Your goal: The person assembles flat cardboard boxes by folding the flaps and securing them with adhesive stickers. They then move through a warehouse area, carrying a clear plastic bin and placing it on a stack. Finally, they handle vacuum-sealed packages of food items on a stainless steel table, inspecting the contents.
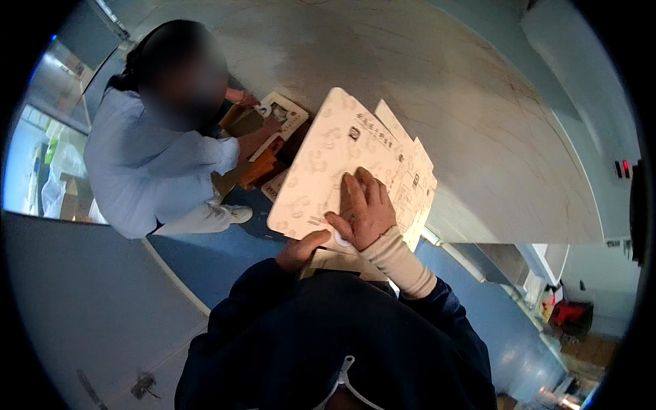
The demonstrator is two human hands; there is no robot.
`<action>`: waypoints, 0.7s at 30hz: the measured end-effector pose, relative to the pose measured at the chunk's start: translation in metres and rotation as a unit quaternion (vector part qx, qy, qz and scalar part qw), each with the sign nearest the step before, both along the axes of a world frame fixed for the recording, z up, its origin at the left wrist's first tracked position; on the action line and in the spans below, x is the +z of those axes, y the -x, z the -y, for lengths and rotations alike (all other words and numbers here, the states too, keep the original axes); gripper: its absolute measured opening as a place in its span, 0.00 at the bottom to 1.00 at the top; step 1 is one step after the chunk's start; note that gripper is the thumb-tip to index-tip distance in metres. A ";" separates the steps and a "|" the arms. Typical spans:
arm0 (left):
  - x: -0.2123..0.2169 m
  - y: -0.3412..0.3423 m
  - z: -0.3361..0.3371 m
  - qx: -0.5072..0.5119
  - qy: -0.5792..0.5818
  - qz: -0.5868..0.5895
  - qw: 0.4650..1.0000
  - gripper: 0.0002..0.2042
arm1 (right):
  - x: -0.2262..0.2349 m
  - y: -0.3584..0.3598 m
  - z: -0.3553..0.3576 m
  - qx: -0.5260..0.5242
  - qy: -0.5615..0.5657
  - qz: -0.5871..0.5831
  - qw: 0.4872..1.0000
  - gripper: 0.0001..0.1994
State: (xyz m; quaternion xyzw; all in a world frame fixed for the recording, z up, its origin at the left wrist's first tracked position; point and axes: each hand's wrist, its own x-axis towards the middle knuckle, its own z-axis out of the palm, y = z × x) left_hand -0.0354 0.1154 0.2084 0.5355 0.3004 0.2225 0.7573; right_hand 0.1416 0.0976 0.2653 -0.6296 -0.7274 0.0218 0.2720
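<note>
A cream printed cardboard box (321,147) with rounded corners and side flaps is tilted up in front of me. My left hand (302,251) grips its near edge, thumb on top and fingers hidden underneath. Across the printed face lies my right hand (369,208), fingers stretched out and slightly bent, with a beige cuff at the wrist. Beside its thumb, close to the near edge, is a small round white sticker (341,239), partly covered. Another pale box (342,261) shows below, against my dark jacket.
At the left a person in a pale blue top (164,160) bends over a similar printed carton (287,113), hands at it. Brown cardboard (263,167) lies there. Behind stands a large marbled surface (492,137). The floor (198,253) is blue; a dark-red bag (570,316) sits far right.
</note>
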 end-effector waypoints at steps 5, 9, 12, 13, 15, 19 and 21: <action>0.002 -0.002 0.008 0.002 -0.262 -0.063 0.963 0.12 | -0.002 0.000 0.000 0.014 -0.003 0.015 1.000 0.33; -0.029 -0.005 0.017 0.016 -0.089 -0.016 0.996 0.08 | -0.004 0.001 -0.003 0.028 0.014 -0.014 0.999 0.31; -0.021 -0.009 0.022 -0.007 -0.486 -0.083 0.870 0.08 | -0.011 -0.007 0.001 0.037 -0.005 -0.017 0.999 0.31; -0.036 -0.011 0.024 0.008 -0.412 -0.044 0.910 0.08 | -0.011 -0.007 0.000 0.039 -0.007 -0.004 0.999 0.31; -0.031 -0.018 0.023 0.063 -0.451 -0.025 0.890 0.07 | -0.016 -0.011 0.001 0.043 -0.006 0.018 0.999 0.31; -0.017 -0.019 0.028 0.015 -0.394 -0.059 0.917 0.07 | -0.009 -0.017 0.001 0.074 0.031 0.033 0.996 0.31; -0.011 -0.022 0.029 0.037 -0.422 -0.046 0.905 0.08 | -0.005 -0.019 0.000 0.086 0.022 0.042 0.995 0.31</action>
